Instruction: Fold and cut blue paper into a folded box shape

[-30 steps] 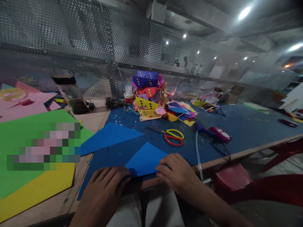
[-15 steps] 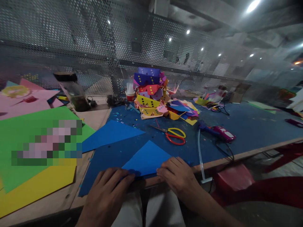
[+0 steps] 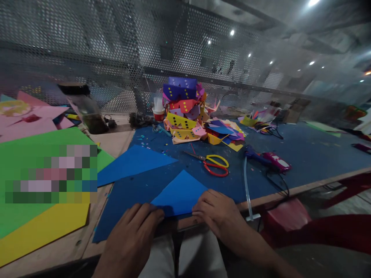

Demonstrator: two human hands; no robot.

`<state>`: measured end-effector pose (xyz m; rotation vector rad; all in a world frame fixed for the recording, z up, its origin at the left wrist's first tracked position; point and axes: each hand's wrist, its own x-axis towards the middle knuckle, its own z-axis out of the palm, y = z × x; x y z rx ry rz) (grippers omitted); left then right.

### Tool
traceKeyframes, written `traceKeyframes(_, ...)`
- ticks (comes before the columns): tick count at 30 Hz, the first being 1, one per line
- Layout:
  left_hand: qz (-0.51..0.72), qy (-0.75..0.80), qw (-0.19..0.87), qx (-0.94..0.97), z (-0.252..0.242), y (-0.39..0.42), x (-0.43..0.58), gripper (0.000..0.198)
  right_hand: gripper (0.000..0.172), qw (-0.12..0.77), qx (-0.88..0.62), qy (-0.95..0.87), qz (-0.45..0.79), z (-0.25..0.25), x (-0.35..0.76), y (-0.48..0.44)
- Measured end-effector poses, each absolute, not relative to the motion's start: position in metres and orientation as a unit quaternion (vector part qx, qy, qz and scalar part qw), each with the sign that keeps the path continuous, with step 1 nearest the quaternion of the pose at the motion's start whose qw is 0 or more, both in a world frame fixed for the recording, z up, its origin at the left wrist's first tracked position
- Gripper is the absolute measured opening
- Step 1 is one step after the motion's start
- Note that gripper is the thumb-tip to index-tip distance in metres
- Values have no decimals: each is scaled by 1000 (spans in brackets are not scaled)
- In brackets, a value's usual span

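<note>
A blue sheet of paper folded into a triangle point(image 3: 181, 195) lies at the table's front edge, its point facing away from me. My left hand point(image 3: 131, 231) covers its left corner, fingers curled together over the paper. On the right corner rests my right hand point(image 3: 216, 210), its fingers bent and pressed close along the near edge. Both thumbs are mostly hidden. Just beyond, a second blue paper piece point(image 3: 136, 164) lies flat to the left. Scissors point(image 3: 205, 158) with one yellow and one red handle rest behind the triangle, blades pointing left.
A blue and purple corded tool point(image 3: 275, 162), apparently a glue gun, lies right. Paper masks point(image 3: 181, 92) are stacked behind, beside loose coloured paper point(image 3: 224, 129). Green point(image 3: 69, 139) and yellow sheets point(image 3: 66, 224) are at left, near a dark-lidded jar point(image 3: 92, 117). A red chair point(image 3: 319, 231) stands right.
The view has shifted slightly. Both hands stay at the two corners of the folded blue paper, with hardly any movement; the left fingers look a little more closed together.
</note>
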<state>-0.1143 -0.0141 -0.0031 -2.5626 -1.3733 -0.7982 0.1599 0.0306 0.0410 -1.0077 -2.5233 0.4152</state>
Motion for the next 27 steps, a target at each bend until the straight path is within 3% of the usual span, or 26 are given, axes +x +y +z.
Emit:
traceKeyframes(13,-267,-478,10,-837,11,0,-114,34,9,159,-415,-864,239,61,152,42)
traceKeyframes(20,-316,-453,3,-833,18,-6,-132,22,9,143,-415,-861,258,62,152,47)
traceKeyframes(27,-274,-479,18,-834,5,-16,-140,18,8,143,-420,-856,267,64,151,49)
